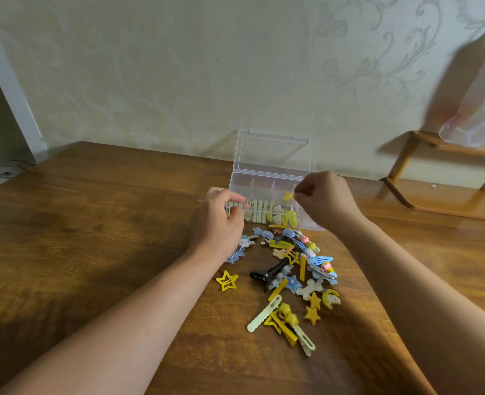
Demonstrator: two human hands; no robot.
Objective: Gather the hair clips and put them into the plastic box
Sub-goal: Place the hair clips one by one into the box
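Note:
A clear plastic box with inner dividers stands open on the wooden table, its lid upright. Several pale yellow hair clips lie in its near compartments. My right hand hovers over the box and pinches a small yellow clip at the fingertips. My left hand has its fingers curled round the box's near left corner. In front of the box lies a loose pile of hair clips, yellow, blue, white and one black. A yellow star clip lies apart, to the left of the pile.
The wooden table stretches wide to the left and reaches the wall behind the box. A wooden stand stands at the back right, with a blurred pale plastic bag above it.

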